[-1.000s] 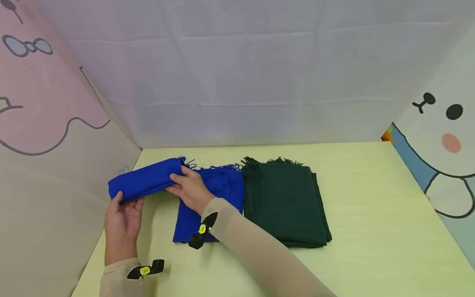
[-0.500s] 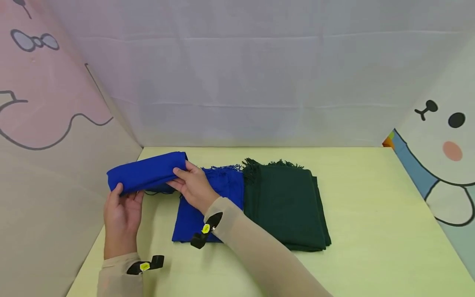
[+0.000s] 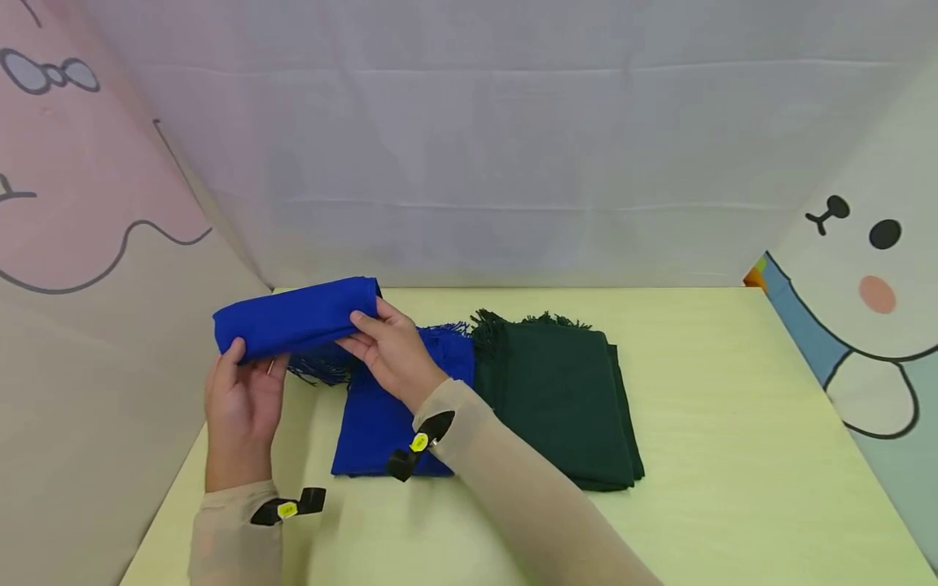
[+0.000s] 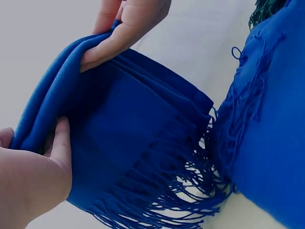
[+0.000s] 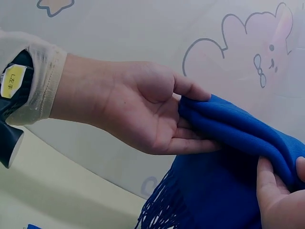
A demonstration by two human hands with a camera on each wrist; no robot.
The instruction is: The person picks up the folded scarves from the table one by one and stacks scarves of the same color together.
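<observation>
Up at the left of the head view, both hands hold a folded blue scarf [image 3: 293, 317] off the table. My left hand [image 3: 245, 399] pinches its left end, thumb on top and fingers beneath. The right hand [image 3: 396, 354] grips the right end the same way. A fringe [image 4: 157, 195] hangs from the lifted cloth in the left wrist view. Under the right wrist lies more fringed blue cloth [image 3: 388, 423], flat on the table; whether it joins the held piece cannot be told. Beside it is a folded dark green scarf [image 3: 564, 407], with its fringe at the back.
A pale yellow table [image 3: 733, 423] carries the cloths. A light back wall [image 3: 484, 163] rises at its far edge. Panels with cartoon drawings stand on either side, the left panel [image 3: 88, 366] close to my left hand.
Both hands have raised the folded blue scarf and shifted it slightly away from me. Its fringe now shows hanging below. The green scarf and the lying blue cloth stay put.
</observation>
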